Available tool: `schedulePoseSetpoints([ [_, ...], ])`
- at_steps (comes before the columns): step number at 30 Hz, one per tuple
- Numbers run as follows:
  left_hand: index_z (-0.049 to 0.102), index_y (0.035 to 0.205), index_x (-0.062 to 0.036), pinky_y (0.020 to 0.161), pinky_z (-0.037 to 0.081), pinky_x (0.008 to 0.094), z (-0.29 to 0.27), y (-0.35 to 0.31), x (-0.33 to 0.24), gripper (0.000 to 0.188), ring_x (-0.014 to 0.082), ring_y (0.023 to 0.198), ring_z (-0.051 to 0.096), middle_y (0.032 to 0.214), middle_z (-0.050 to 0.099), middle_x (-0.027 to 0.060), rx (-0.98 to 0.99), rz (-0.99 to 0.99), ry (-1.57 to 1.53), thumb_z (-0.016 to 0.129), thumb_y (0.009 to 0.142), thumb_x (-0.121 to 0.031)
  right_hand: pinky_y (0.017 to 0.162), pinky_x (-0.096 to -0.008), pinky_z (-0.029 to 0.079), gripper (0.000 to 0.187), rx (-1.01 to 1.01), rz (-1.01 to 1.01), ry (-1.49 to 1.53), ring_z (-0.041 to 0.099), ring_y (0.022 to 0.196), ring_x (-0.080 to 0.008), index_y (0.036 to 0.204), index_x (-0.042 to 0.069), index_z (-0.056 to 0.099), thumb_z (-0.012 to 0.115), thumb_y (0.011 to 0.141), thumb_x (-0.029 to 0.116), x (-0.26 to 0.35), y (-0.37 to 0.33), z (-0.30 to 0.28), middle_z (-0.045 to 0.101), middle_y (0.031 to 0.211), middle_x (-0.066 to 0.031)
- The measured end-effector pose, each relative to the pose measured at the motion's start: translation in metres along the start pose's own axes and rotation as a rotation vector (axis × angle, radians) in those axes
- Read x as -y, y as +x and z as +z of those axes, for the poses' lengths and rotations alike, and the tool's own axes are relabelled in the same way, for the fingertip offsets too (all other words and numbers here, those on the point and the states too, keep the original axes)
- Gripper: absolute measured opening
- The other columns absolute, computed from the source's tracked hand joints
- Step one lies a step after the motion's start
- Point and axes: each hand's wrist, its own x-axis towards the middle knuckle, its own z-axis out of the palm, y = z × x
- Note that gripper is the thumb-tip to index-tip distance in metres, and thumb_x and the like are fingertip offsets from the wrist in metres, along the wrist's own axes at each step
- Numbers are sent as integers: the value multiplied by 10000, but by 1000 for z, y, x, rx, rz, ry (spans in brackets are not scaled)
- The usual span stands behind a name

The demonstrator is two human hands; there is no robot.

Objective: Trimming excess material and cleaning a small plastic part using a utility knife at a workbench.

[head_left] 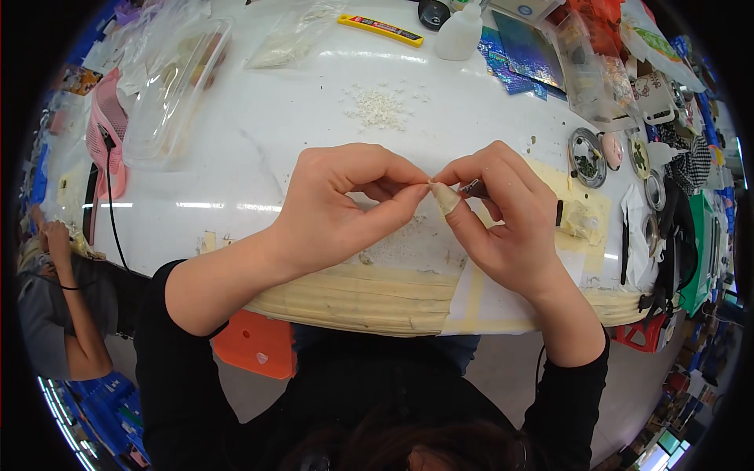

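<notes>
My left hand [338,200] is closed in a pinch, thumb and forefinger meeting over the table. Whatever lies between these fingertips is too small to name. Right against them are the fingertips of my right hand [510,216], also pinched. Beige tape [446,198] wraps its thumb. A short dark metal tool [473,188] pokes out between the right fingers, its far part hidden by the hand. Beyond both hands, a loose scatter of tiny white pieces [378,108] lies on the white tabletop [259,118]. The table's near edge is padded with layers of cream tape [353,302].
At the back are a bag of white pieces [287,49], a yellow utility knife [381,30], a white squeeze bottle [459,33] and shiny blue sheets [530,51]. A clear tray [177,98] stands left, a metal dish [587,157] right. Another person's arm [86,337] shows far left.
</notes>
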Motion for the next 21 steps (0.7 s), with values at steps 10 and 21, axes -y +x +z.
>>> schedulePoseSetpoints([
  [10, 697, 905, 18, 628, 533, 232, -1, 1, -1, 109, 112, 691, 655, 791, 687, 75, -12, 194, 210, 678, 803, 52, 511, -218, 389, 112, -11, 11, 40, 523, 612, -91, 869, 0, 602, 675, 787, -22, 1, -1, 4, 564, 794, -43],
  [21, 699, 926, 20, 646, 529, 228, 1, 0, -2, 114, 110, 714, 656, 814, 689, 81, -42, 155, 126, 680, 818, 50, 608, -302, 519, 179, 46, 87, 73, 622, 689, -233, 942, -7, 563, 642, 781, -10, 2, -1, 3, 565, 833, -106],
])
